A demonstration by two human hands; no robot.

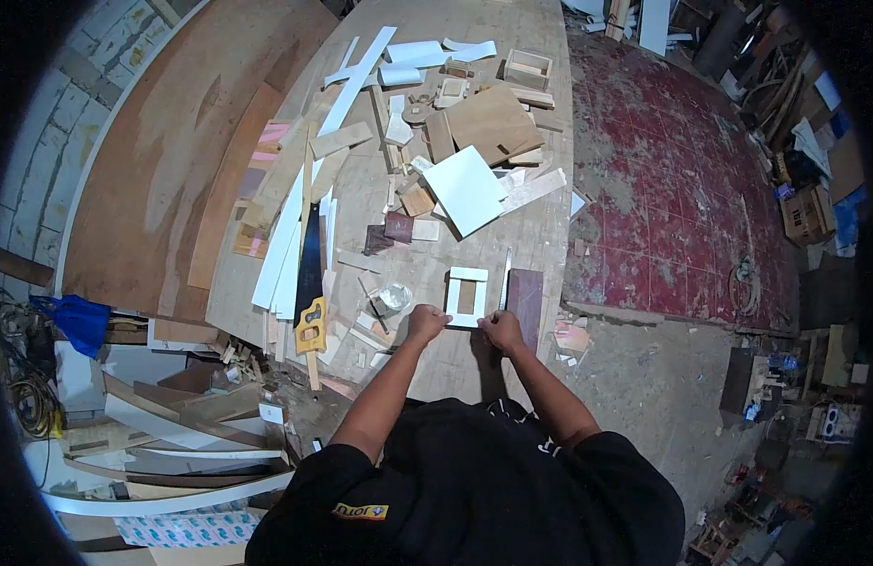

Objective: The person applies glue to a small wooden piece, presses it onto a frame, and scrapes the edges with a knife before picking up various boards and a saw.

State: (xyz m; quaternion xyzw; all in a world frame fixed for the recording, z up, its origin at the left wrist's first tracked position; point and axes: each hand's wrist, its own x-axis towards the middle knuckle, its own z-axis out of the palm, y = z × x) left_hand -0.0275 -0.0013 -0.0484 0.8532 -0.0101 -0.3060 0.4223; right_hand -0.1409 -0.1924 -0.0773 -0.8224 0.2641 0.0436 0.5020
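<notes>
A small white rectangular frame (pixel 452 300) with an opening in its middle lies on the wooden workbench in front of me. My left hand (pixel 427 324) pinches its lower left corner. At the lower right corner, my right hand (pixel 501 333) is closed on the same frame. Just above the right hand lies a thin, pale metal-looking blade or strip (pixel 507 269). Beside it rests a dark reddish-brown block (pixel 525 300). A clear round container (pixel 395 297) sits up and left of my left hand. The undersides of my fingers are hidden.
A handsaw (pixel 310 274) with a yellow handle lies along the bench's left side. Wood offcuts, a white square panel (pixel 465 191), brown boards (pixel 493 123) and white strips (pixel 361 75) cover the far part. A large wooden sheet (pixel 163 151) leans at left; red tiled floor (pixel 663 189) lies right.
</notes>
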